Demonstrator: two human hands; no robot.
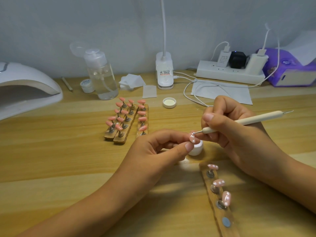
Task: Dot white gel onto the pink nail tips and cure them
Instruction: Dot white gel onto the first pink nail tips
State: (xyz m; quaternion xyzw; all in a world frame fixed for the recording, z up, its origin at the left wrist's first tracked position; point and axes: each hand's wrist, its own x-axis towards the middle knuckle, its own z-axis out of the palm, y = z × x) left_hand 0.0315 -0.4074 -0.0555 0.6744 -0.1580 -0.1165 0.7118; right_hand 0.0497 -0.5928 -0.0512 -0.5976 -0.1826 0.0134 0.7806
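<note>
My left hand [159, 147] pinches a pink nail tip [192, 137] that carries several white dots. My right hand [227, 127] grips a cream dotting pen [246, 120], and its metal point touches the top of that tip. Just below the tip stands a small white gel pot [196, 149], partly hidden by my fingers. A wooden holder strip [217, 200] at the front right carries three dotted pink tips on metal stands, with one bare magnet spot. Three more wooden strips [126, 120] with several plain pink tips lie mid-table. The white curing lamp [25, 88] sits at the far left.
A pump bottle [102, 77], a small white jar [86, 85], cotton pads [131, 81], a loose white lid [169, 102], a clip lamp base [165, 72], a power strip [230, 72] with cables, a white sheet [222, 93] and a purple tissue pack [290, 69] line the back.
</note>
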